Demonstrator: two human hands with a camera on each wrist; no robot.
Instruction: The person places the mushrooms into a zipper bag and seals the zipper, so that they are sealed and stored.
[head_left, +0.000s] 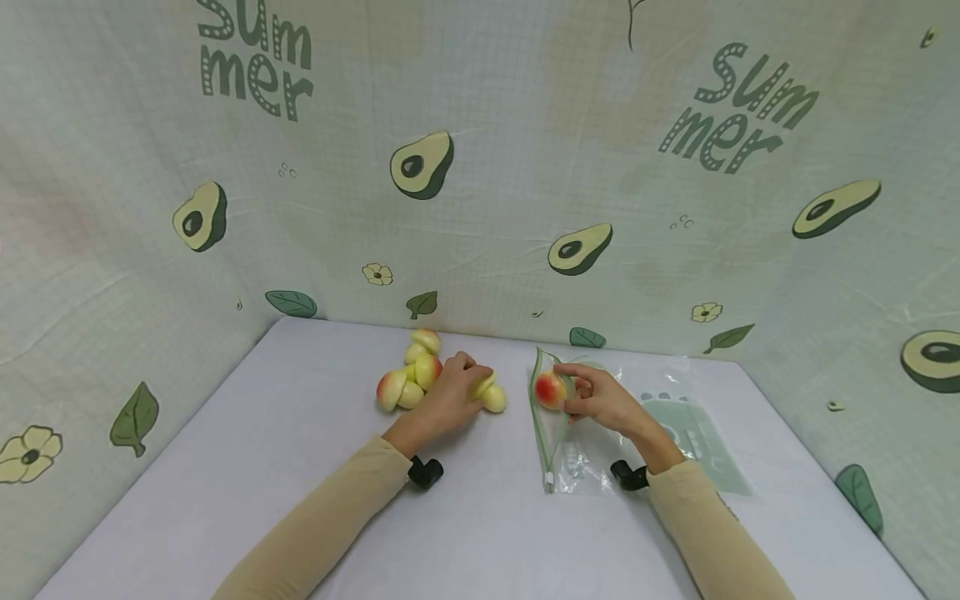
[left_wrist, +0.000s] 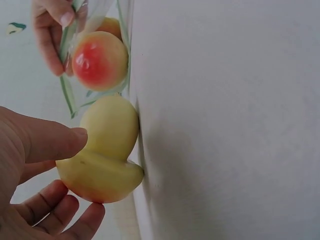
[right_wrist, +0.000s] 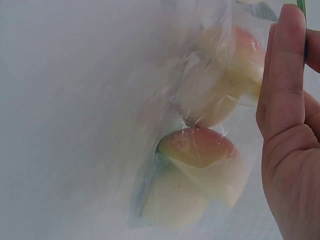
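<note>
In the head view my left hand grips a pale yellow mushroom-shaped toy on the table. The left wrist view shows the thumb over its side and the fingers by its red-tinged cap. My right hand pinches the green zip edge of a clear plastic bag, whose mouth faces left. Inside the mouth a red and yellow toy mushroom shows its round cap. Through the film in the right wrist view, a second toy mushroom appears below the upper one.
Several more yellow and red toy mushrooms lie grouped left of my left hand. A white zip slider sits at the near end of the bag's mouth. Patterned cloth rises behind and beside the white table.
</note>
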